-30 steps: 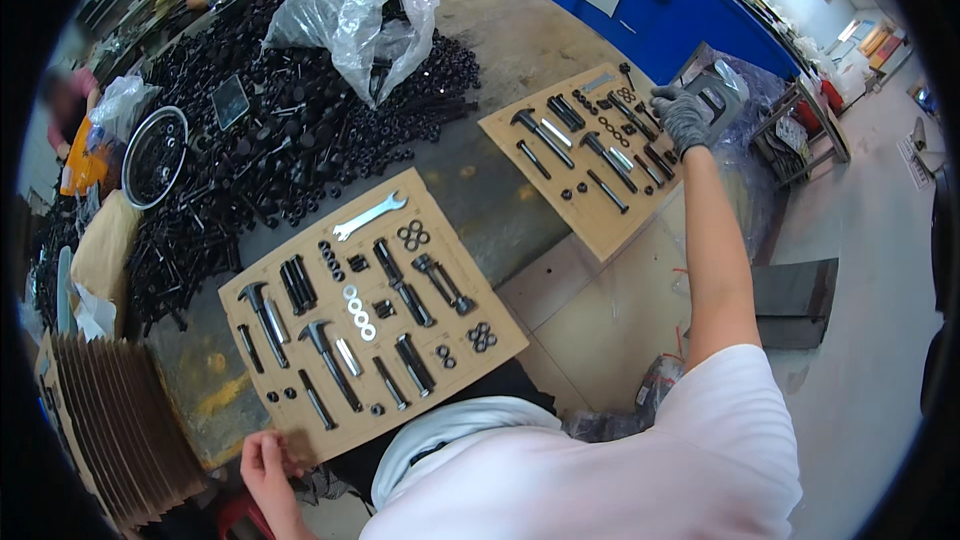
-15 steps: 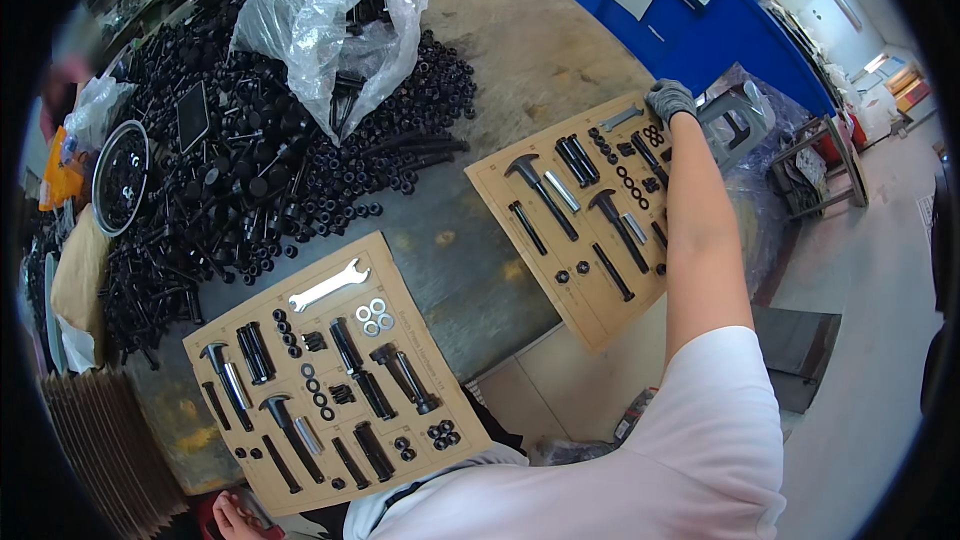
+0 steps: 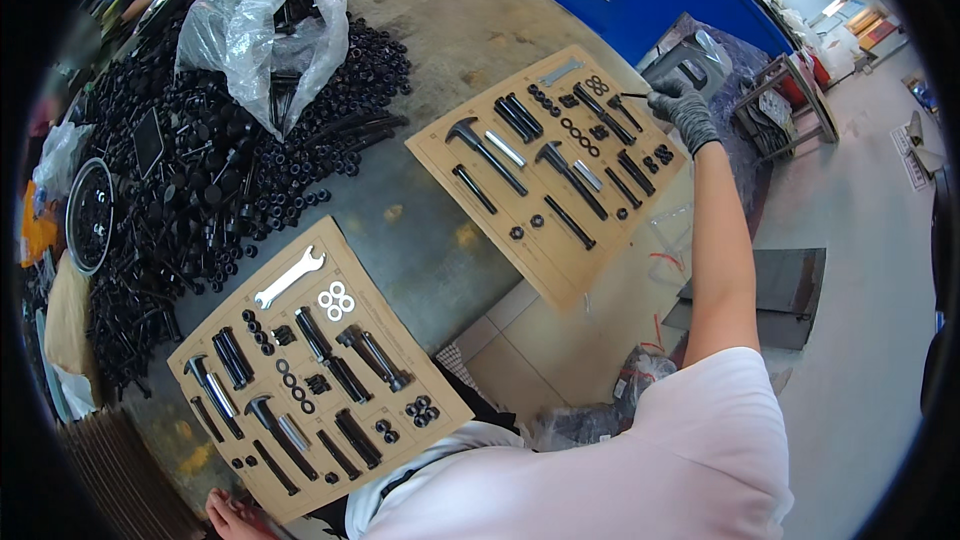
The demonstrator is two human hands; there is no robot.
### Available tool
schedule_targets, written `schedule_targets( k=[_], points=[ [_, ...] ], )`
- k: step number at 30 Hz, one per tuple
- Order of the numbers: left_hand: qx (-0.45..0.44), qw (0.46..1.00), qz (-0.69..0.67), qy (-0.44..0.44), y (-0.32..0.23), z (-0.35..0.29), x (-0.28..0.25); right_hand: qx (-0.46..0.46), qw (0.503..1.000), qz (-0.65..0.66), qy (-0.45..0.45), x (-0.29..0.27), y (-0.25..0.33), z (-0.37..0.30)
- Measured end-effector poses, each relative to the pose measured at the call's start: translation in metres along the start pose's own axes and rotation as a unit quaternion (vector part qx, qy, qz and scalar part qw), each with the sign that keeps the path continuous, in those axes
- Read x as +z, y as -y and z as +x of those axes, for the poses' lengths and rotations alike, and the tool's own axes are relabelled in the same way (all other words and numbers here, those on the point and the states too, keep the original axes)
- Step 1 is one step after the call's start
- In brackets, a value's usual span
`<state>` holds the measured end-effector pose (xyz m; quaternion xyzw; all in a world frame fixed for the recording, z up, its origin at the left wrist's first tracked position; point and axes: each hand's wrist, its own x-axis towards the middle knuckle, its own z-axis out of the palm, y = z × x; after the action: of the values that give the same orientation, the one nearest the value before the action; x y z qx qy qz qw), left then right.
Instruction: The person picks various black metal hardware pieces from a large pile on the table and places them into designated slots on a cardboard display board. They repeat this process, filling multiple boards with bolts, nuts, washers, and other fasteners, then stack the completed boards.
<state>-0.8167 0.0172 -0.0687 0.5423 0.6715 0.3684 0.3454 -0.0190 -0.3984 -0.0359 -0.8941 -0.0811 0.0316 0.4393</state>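
My right hand [image 3: 684, 112], in a grey glove, reaches to the far right edge of a brown cardboard sheet [image 3: 440, 145]. Its fingers pinch a thin dark bolt [image 3: 633, 95] just above the sheet. Black bolts, nuts, washers, silver sleeves and a grey open-end wrench [image 3: 562, 72] lie in rows there. A second cardboard sheet [image 3: 395, 285] in front of me carries a similar set with a silver open-end wrench [image 3: 291, 277]. At the lower left, my bare left hand [image 3: 232, 517] has its fingers curled beside this nearer sheet; what they hold, if anything, is hidden.
A large heap of black bolts and nuts [image 3: 200, 170] covers the table's left side, with a clear plastic bag [image 3: 262, 35] on top. A round metal-rimmed dish [image 3: 90, 217] sits at the left. Stacked cardboard [image 3: 125, 475] stands lower left; a blue cabinet [image 3: 610, 0] rises behind.
My right hand has come back from the far sheet's wrench corner to its right edge and now shows a bolt in its fingers. Parts that the forearm covered are visible; the whole view has shifted.
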Motion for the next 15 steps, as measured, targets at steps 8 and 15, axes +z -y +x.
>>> schedule_targets(
  k=[8,15],
  points=[
    [0.063,0.998,0.000,0.026,0.021,0.017,0.005,-0.036,0.975,-0.218,0.014,-0.007,-0.022,-0.043],
    [0.025,0.999,-0.030,0.036,0.030,0.004,-0.001,-0.048,0.973,-0.224,0.044,0.003,-0.009,-0.045]
  ],
)
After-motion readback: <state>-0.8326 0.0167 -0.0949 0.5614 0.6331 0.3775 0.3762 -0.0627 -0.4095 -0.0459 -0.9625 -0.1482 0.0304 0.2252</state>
